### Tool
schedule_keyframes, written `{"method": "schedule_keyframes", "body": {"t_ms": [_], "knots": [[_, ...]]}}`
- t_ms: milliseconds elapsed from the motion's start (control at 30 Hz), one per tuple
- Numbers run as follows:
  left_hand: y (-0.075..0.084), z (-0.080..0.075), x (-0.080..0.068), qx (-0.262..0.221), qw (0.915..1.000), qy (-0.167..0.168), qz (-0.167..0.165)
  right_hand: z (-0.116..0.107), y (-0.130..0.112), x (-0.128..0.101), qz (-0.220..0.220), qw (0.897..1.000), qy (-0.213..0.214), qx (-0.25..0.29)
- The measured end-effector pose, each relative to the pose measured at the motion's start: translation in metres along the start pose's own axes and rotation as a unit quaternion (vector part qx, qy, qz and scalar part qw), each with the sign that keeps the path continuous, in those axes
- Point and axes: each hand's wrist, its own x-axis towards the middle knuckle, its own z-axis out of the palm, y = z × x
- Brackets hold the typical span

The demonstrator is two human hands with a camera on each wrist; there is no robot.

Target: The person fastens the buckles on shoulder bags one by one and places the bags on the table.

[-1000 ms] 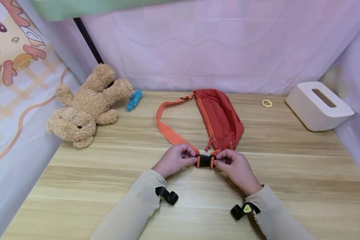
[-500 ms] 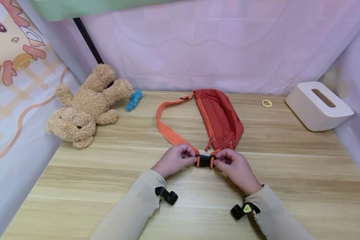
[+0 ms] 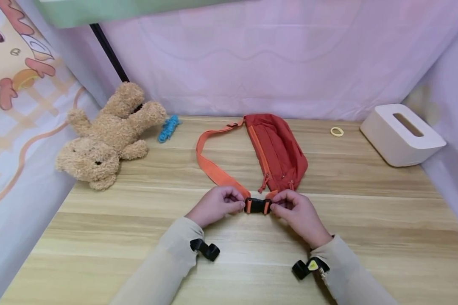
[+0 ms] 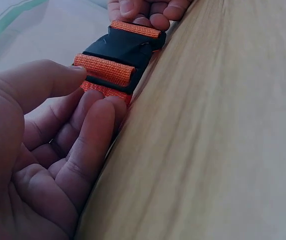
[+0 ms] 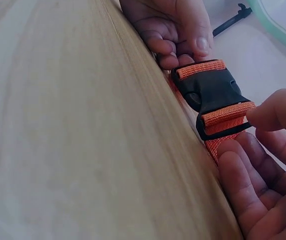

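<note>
A black side-release buckle [image 3: 257,206] with its two halves joined lies close over the table in front of a red waist bag [image 3: 276,152]. Orange webbing [image 3: 215,171] loops out from the bag's far end to the buckle's left side. My left hand [image 3: 218,206] pinches the left end, its thumb on the webbing [image 4: 105,69] and its fingers underneath. At the opposite end, my right hand [image 3: 301,216] holds the buckle the same way, thumb tip against the webbing [image 5: 228,114]. In both wrist views the buckle's top face shows between the hands.
A teddy bear [image 3: 107,135] lies at the left, beside a bundle of blue cord [image 3: 168,128]. Toward the back right are a pale yellow ring [image 3: 337,131] and a white tissue box [image 3: 402,135]. Fabric curtains [image 3: 271,63] border the wooden table [image 3: 366,220].
The head view has shifted slightly, so the objects sit a little farther left. My left wrist has moved slightly left. Both hands stay at the ends of the joined buckle.
</note>
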Motion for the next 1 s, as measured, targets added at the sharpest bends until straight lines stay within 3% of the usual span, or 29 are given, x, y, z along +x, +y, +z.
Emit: {"method": "schedule_keyframes", "body": {"t_ms": [300,433,700,800,1000], "knots": [[-0.001,0.006,-0.003,0.001,1.0,-0.002,0.005,-0.002,0.005,-0.006,-0.029,0.999,0.014,-0.019],[0.002,0.009,-0.006,0.015,0.9998,0.005,0.007,-0.004,0.003,-0.009,-0.062,0.995,0.032,-0.065],[0.004,0.004,-0.016,0.075,0.9949,0.036,0.058,-0.011,-0.007,-0.012,-0.142,0.974,0.04,-0.172],[0.005,0.0,-0.019,0.11,0.9898,0.053,0.074,-0.013,-0.011,-0.013,-0.153,0.966,0.036,-0.203],[0.011,-0.006,-0.026,0.217,0.9671,0.078,0.106,-0.018,-0.017,-0.019,-0.179,0.942,0.034,-0.283]]}}
